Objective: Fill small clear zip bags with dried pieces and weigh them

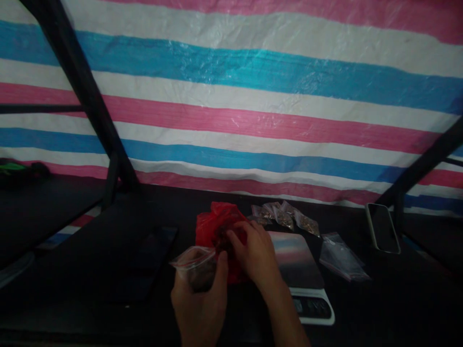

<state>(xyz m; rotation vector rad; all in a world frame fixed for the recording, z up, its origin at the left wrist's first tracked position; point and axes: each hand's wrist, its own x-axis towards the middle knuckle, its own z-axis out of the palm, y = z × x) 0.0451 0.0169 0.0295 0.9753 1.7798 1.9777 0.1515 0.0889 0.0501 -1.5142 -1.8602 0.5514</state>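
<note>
My left hand is closed around a clear zip bag, whose red-lined mouth gapes open at the top. Beside it, my right hand reaches into a red plastic bag, fingers bent over dark contents. What those contents are, and whether the fingers pinch any, is too dark to make out. Right of this hand lies a kitchen scale with a metal top and a small display, partly hidden by my forearm.
Several filled zip bags lie behind the scale. To its right are flat empty zip bags and a phone. A dark flat object rests on the black table at left. Striped sheeting hangs behind, between slanted black posts.
</note>
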